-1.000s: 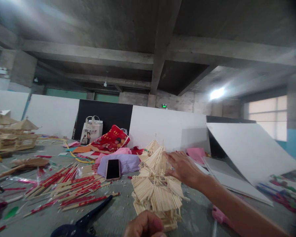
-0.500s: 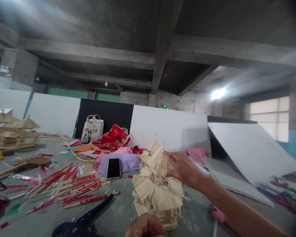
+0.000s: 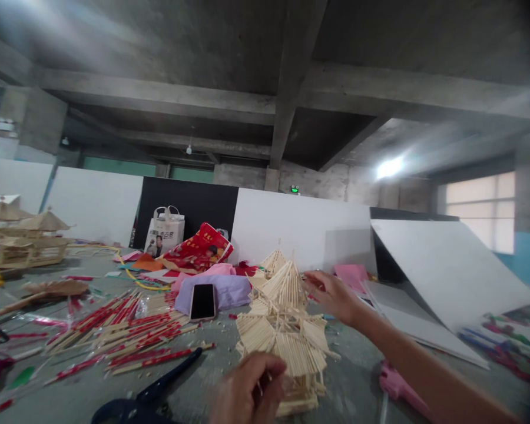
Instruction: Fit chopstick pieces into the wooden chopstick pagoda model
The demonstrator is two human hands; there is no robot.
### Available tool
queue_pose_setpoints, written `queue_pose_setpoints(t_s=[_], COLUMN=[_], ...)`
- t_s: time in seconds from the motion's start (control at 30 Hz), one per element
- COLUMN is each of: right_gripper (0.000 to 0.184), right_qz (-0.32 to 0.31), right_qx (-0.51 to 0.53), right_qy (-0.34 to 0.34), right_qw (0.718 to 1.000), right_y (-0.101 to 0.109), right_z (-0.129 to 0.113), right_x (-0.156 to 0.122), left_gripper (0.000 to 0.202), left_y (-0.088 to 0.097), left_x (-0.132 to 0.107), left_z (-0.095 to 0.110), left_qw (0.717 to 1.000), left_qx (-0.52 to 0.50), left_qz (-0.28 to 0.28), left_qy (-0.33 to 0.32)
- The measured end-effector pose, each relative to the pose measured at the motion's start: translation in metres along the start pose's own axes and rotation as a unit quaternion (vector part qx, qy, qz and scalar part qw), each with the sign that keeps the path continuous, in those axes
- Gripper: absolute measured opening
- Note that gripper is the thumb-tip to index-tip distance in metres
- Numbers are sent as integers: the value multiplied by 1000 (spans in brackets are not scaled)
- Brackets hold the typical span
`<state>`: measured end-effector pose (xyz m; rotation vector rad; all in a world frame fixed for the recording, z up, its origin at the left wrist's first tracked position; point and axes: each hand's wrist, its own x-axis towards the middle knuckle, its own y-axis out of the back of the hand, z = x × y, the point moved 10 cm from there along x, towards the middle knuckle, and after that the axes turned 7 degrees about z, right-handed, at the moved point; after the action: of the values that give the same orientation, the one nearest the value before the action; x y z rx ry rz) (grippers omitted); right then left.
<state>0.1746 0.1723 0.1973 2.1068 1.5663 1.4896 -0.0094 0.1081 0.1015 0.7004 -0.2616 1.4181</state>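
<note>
A pagoda model built of pale wooden sticks [image 3: 282, 330] stands on the grey table [image 3: 203, 383] in front of me. My left hand [image 3: 247, 391] is at the bottom edge of the view, fingers curled against the model's lower roof and base. My right hand [image 3: 331, 294] reaches in from the right with fingers apart. Its fingertips are right beside the upper roof, and I cannot tell whether they touch it.
A phone [image 3: 202, 301] lies on purple cloth [image 3: 229, 290]. Red-wrapped sticks [image 3: 128, 335] are spread at left, dark scissors [image 3: 159, 386] near the front. White boards [image 3: 441, 277] lean at right, a pink tool [image 3: 395, 386] beneath my arm. Other stick models [image 3: 22, 238] stand far left.
My left hand has risen and its fingers have closed in on the model's lower part. My right hand has drawn slightly back to the right, off the upper roof.
</note>
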Motion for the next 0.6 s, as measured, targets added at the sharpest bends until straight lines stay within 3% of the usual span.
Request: queue_pose_setpoints(t_s=[0.1,0.17,0.37,0.6], right_gripper=[39,40,35,29], right_qz=[-19,-43,-106,-117], right_qx=[73,133,248,284], right_qy=[-77,-117,-165,-181], right_qw=[994,983,949,934], right_y=[-8,-15,-31,-39], right_z=[14,18,17,16], right_x=[11,15,12,13], left_gripper=[22,26,49,57], left_y=[-3,-17,-53,-66], left_x=[13,23,42,46], left_z=[60,75,73,68], left_qw=[967,938,870,845], left_qx=[141,220,356,407], left_qz=[25,23,52,34], left_qy=[-212,-266,-338,-344])
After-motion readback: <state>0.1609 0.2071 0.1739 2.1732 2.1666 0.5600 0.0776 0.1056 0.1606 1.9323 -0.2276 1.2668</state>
